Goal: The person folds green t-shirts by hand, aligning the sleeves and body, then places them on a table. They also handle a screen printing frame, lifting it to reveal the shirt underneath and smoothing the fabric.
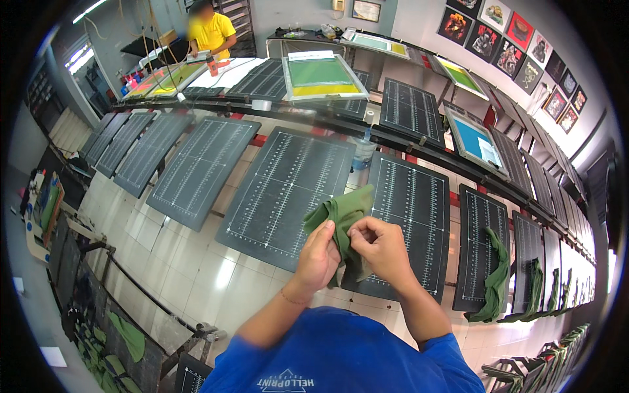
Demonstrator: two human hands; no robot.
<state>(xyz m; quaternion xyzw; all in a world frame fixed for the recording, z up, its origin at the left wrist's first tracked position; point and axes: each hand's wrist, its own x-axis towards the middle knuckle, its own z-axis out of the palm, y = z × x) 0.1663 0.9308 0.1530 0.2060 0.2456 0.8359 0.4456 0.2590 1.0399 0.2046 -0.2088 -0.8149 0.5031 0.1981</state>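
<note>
A bunched piece of olive-green cloth (346, 208) hangs in front of me, above the gap between two dark printing boards. My left hand (320, 258) is closed on its left side, with the thumb lying over a fold. At its right edge my right hand (381, 246) pinches the fabric between thumb and forefinger. Below and to the left lies a bare black board (288, 190) with white ruler markings. Another marked board (413, 223) is partly covered by my right hand and forearm.
Green cloths (499, 278) hang over the near ends of boards to the right. Behind runs a rail with framed screens (322, 77) and a blue screen (475, 141). A person in yellow (216, 33) stands far left. A metal frame (151, 295) is at lower left.
</note>
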